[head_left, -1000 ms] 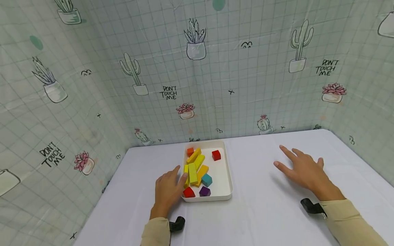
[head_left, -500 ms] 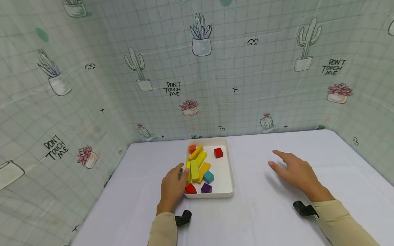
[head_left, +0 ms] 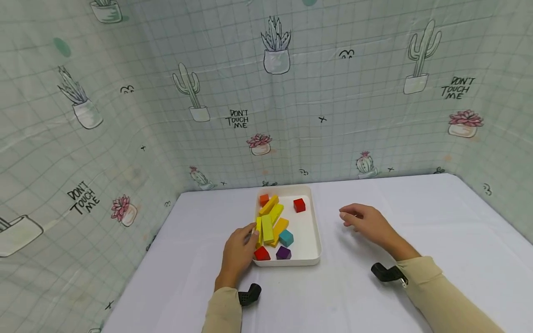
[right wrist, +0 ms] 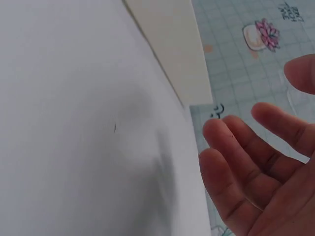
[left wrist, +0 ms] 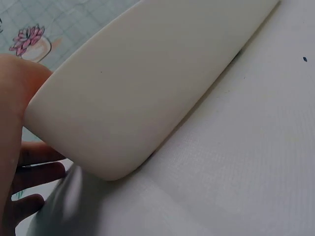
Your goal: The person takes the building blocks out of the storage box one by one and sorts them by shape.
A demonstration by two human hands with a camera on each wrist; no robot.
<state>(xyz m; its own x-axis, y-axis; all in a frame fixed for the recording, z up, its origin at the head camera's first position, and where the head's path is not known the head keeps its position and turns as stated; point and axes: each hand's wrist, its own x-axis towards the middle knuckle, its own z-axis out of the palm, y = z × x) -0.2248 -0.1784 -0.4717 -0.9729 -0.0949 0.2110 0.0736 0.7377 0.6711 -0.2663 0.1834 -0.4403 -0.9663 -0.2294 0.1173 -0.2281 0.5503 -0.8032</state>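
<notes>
A white tray (head_left: 306, 240) on the table holds several yellow oblong blocks (head_left: 268, 229), a red cube (head_left: 299, 205), an orange cube (head_left: 264, 200), a teal block (head_left: 286, 237), a purple block (head_left: 283, 253) and a red block (head_left: 262, 253). My left hand (head_left: 238, 254) grips the tray's left wall. In the left wrist view its thumb (left wrist: 29, 78) goes over the rim while the other fingers lie outside. To the right of the tray, my right hand (head_left: 370, 226) hovers above the table with loosely bent fingers (right wrist: 236, 172), holding nothing.
White cloth covers the table (head_left: 325, 300). A grid-patterned curtain (head_left: 291, 92) with plant drawings hangs behind it and along both sides. Each wrist carries a black camera mount, seen at the left wrist (head_left: 250, 294) and at the right wrist (head_left: 387, 273).
My right hand has moved left toward the tray, and its spread fingers have drawn closer together. The left hand stays at the tray's left wall. The head view has shifted slightly.
</notes>
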